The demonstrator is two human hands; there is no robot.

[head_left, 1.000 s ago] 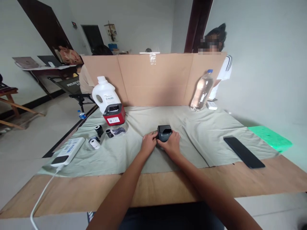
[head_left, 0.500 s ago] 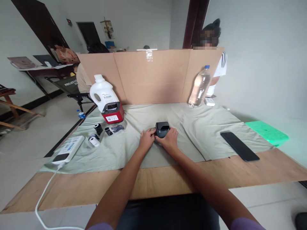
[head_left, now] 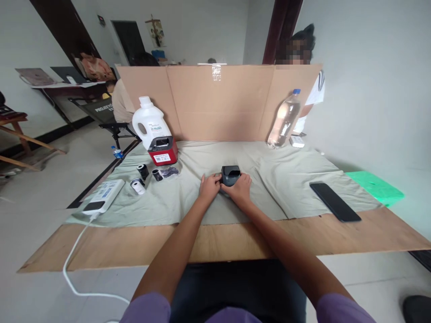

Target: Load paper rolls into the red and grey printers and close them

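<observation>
The left hand (head_left: 208, 187) and the right hand (head_left: 240, 188) close their grip on a small black printer (head_left: 230, 174); it sits on the grey cloth (head_left: 276, 179) at the middle of the surface (head_left: 235, 242); its lid seems open; a red printer (head_left: 163, 150) stands well apart.

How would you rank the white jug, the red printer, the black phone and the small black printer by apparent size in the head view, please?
1. white jug
2. black phone, red printer: too alike to rank
3. small black printer, partly covered by the left hand and right hand
</observation>
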